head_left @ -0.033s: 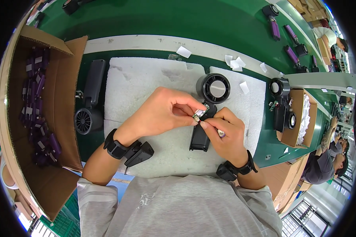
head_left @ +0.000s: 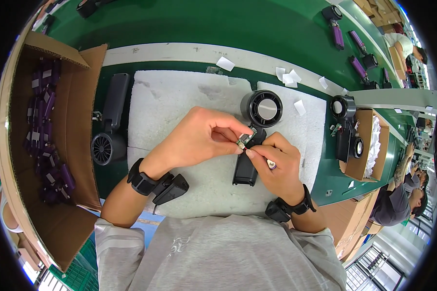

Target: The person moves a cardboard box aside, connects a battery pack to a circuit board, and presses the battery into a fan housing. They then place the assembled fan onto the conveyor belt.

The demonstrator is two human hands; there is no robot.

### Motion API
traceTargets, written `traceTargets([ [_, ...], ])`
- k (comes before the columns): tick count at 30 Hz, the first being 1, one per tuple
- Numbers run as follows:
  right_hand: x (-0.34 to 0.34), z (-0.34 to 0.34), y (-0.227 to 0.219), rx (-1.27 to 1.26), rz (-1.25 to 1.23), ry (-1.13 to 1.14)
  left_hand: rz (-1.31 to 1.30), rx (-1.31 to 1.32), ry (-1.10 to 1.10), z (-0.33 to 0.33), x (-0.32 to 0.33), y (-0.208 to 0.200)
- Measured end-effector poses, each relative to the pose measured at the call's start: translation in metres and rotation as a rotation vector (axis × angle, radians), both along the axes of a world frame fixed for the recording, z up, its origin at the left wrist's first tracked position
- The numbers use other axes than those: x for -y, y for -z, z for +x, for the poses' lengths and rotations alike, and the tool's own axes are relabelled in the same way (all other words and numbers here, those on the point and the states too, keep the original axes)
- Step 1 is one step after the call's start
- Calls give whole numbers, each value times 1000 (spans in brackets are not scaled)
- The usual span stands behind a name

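Note:
My left hand [head_left: 196, 138] pinches a small green circuit board [head_left: 246, 139] between thumb and forefinger. My right hand [head_left: 282, 167] is closed beside it, thumb and forefinger meeting at the board's lower edge; whatever tiny part lies between those tips is hidden. From under my right fingers pokes the end of a purple battery [head_left: 272, 165], mostly covered by the hand. Beneath both hands lies a black handheld fan [head_left: 246, 169], its round head [head_left: 262, 108] with a silver centre pointing away from me. The middle of its handle is partly hidden by my fingers and the board.
White foam pads [head_left: 189, 92] lie under the work. To the left stand another dark fan [head_left: 115, 102] and a cardboard box [head_left: 77, 116] of purple batteries [head_left: 46, 111]. At right are fan parts [head_left: 344, 131] and a small carton [head_left: 364, 165]. Paper scraps [head_left: 226, 63] dot the far rail.
The bright patch on the circuit board has dimmed, showing more green. Both hands and the fan stay in place.

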State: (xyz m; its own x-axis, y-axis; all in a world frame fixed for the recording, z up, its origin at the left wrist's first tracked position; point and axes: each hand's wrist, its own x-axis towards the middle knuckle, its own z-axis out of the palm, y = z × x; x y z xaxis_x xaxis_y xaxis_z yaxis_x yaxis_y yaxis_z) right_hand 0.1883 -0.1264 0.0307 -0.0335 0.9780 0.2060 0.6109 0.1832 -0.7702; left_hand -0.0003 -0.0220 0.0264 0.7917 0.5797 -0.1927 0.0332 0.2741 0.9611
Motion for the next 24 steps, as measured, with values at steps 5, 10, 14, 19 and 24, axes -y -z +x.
traceTargets([
  [5,-1,3,3,17,34,-62,248,47,-16,4,1,2],
  [10,-4,-4,1,-27,71,108,545,-25,-63,9,9,-2],
  [14,-6,-8,0,52,135,139,611,-42,-133,10,13,-1],
  [19,-6,-6,-2,79,145,146,660,-62,-131,9,11,-1],
  [24,-4,-1,0,142,191,107,665,-71,-154,10,14,1],
])
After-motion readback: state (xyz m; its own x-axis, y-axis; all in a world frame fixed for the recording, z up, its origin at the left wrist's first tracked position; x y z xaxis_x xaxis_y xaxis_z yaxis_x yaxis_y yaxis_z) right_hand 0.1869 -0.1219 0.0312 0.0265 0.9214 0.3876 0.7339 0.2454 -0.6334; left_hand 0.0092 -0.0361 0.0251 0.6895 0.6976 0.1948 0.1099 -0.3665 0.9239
